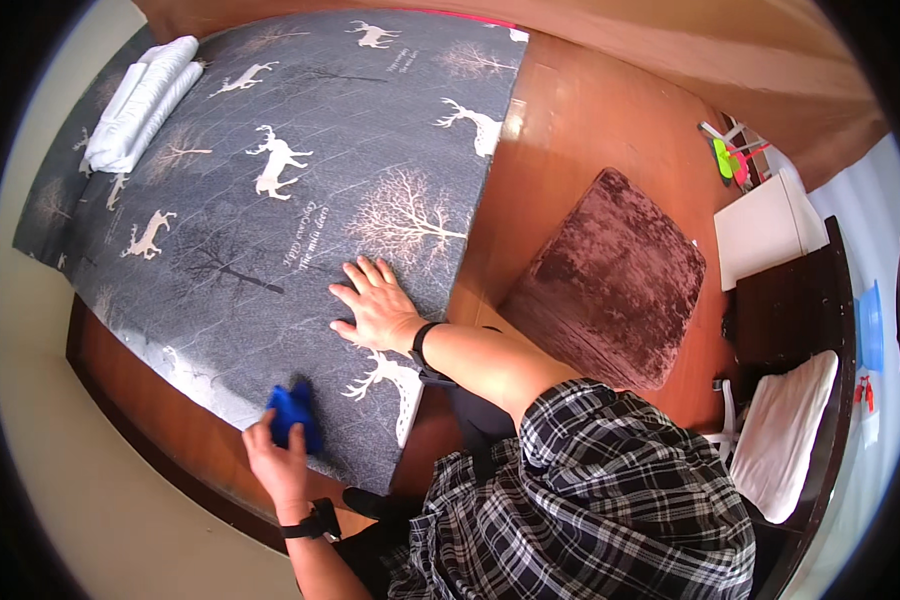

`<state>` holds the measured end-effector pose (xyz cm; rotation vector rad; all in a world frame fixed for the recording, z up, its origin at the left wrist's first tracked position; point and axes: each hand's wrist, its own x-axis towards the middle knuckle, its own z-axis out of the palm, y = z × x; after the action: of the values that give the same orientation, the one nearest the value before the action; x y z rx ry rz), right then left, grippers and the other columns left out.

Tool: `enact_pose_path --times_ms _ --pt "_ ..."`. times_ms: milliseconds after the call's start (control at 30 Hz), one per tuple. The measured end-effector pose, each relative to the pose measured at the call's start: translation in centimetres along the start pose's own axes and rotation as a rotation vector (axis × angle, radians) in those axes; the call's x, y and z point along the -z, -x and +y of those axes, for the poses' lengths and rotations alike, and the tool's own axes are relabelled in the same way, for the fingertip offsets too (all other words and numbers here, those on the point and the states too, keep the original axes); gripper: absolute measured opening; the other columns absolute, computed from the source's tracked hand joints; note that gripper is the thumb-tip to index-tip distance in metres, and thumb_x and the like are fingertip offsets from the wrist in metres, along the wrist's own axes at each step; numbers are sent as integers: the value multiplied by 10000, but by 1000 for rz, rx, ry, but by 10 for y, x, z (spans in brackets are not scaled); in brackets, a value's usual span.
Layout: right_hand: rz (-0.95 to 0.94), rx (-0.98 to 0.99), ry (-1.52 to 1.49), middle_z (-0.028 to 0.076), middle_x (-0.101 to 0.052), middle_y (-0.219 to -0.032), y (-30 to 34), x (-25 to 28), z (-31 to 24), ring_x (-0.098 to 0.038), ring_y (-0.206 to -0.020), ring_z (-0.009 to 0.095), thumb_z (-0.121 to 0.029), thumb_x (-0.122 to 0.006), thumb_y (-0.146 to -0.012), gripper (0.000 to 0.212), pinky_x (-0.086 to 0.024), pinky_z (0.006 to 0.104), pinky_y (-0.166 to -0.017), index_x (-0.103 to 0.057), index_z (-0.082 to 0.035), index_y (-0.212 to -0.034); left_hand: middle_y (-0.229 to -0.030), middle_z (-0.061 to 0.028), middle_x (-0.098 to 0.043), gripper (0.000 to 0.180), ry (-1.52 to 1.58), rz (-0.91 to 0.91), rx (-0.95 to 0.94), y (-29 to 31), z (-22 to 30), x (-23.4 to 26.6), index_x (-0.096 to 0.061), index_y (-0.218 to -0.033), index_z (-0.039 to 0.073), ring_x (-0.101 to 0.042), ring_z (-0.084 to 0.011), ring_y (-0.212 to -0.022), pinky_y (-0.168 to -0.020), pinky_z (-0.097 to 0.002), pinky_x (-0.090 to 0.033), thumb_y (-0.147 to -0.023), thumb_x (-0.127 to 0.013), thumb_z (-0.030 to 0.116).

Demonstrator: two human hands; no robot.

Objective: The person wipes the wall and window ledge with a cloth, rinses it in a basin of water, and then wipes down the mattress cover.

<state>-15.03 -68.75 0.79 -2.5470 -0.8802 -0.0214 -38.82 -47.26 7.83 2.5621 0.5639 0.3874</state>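
Note:
A dark grey bed sheet (240,240) with pale deer and trees covers the mattress before me. My left hand (278,462) is at the near left corner of the bed, its fingers closed on the edge of a crumpled blue cloth (293,415) that rests on the sheet. Farther right and up, my right hand (378,308) lies palm down on the sheet beside a printed tree, fingers spread and holding nothing. Both wrists wear black bands.
Folded white bedding (148,105) lies at the bed's far left. To the right, a brown plush mat (615,280) covers part of the wooden floor (570,110). Beyond it stand a white cabinet (765,230), a dark desk (785,310) and a chair with a white cushion (785,440).

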Motion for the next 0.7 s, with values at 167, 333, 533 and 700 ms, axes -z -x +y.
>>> enact_pose_path --times_ms 167,333,533,700 --pt "7 15 -12 228 -383 -1694 -4 -4 -5 -231 -1620 440 -595 -606 -1011 714 -127 601 -1325 -567 -133 -1554 -1141 -182 -689 427 20 47 51 4 -29 -12 -716 -1251 39 -681 -393 -1079 -971 -464 -553 -870 -861 168" --pt "59 53 4 241 -458 -1633 -7 3 -6 -321 -1579 450 -573 -666 -980 688 -213 621 -1296 -609 -127 -1501 -1097 -190 -703 417 108 -265 -144 24 34 -30 -720 -1181 71 -693 -406 -1021 -886 -484 -584 -819 -873 208" --pt "215 131 33 259 -531 -1553 -5 -6 -9 -435 -1484 483 -554 -721 -942 663 -274 629 -1254 -663 -102 -1424 -1140 -154 -707 441 54 -392 -149 22 25 -11 -734 -1237 121 -715 -384 -1044 -912 -475 -599 -858 -840 320" --pt "97 66 69 260 -486 -1610 -3 2 -16 -350 -1554 468 -562 -692 -947 682 -193 618 -1297 -630 -130 -1471 -1207 -154 -705 496 -26 -217 -14 5 -2 6 -709 -1329 129 -721 -375 -1094 -948 -465 -600 -889 -803 338"
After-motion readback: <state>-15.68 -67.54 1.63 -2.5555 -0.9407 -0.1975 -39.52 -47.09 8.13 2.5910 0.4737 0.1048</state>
